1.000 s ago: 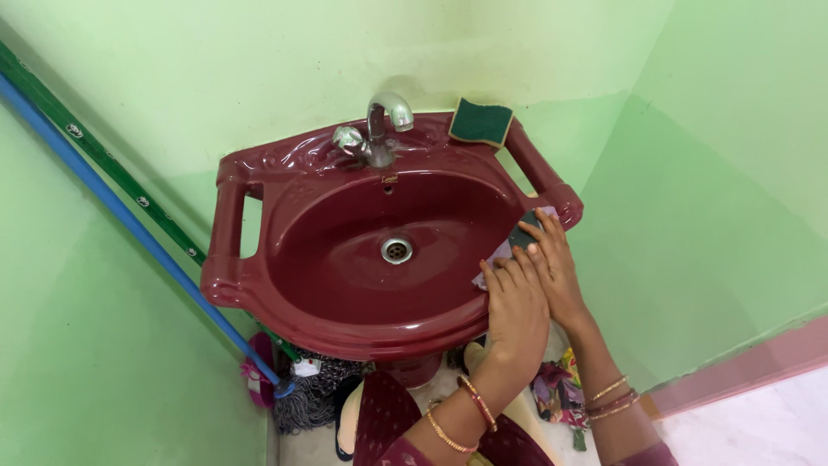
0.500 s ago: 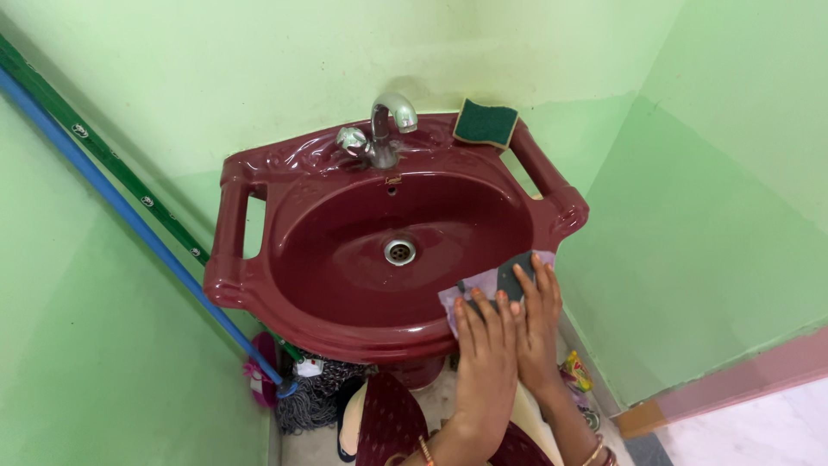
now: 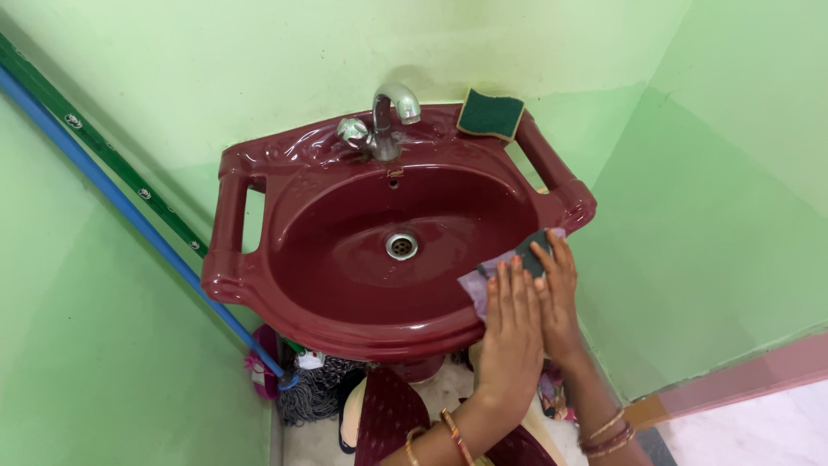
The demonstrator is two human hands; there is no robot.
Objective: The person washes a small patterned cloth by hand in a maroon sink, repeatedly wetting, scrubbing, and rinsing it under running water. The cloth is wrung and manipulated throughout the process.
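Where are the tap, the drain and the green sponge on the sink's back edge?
tap [image 3: 385,116], head view, on the curved metal spout.
drain [image 3: 401,245], head view, on the metal grate at the basin's bottom.
green sponge [image 3: 490,113], head view, on its dark green top face.

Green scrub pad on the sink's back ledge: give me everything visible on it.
The scrub pad is a flat rectangle with a dark green abrasive top and a thin yellow sponge layer showing along its edges. It looks dry and unused, lying flat and slightly skewed on the maroon sink at its back right corner, right of the chrome tap. No hand touches it.
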